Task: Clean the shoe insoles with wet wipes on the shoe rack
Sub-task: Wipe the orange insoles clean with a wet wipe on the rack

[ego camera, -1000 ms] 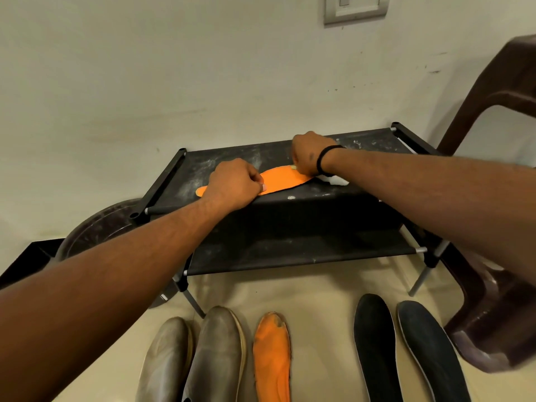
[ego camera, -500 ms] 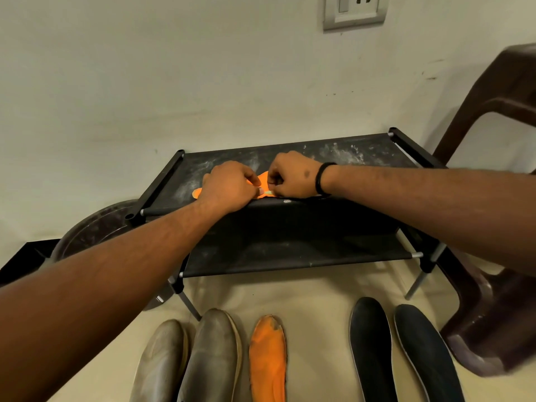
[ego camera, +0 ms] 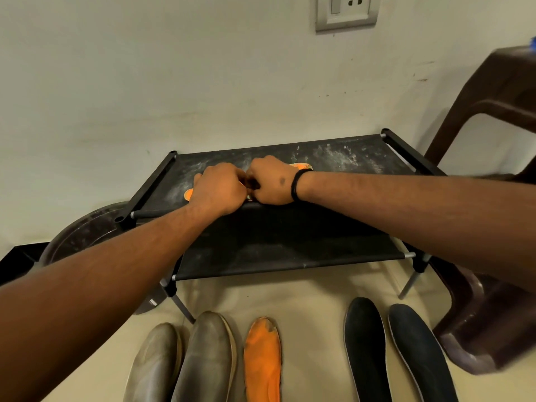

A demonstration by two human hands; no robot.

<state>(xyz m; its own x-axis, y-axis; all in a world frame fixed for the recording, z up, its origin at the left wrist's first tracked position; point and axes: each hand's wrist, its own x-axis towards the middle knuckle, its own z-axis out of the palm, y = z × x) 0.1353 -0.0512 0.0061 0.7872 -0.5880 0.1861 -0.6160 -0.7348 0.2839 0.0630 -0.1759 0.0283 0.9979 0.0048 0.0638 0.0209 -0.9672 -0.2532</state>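
Left hand pinning orange insole to shoe rack, fingers curled; right hand fisted, presumably scrubbing, wipe hidden.

The black shoe rack stands on the pale floor against the wall, its top shelf dusted white. An orange insole lies on that shelf under both hands, showing only past each one. On the floor, nearer than the hands, lie two grey insoles, another orange insole and two dark insoles.
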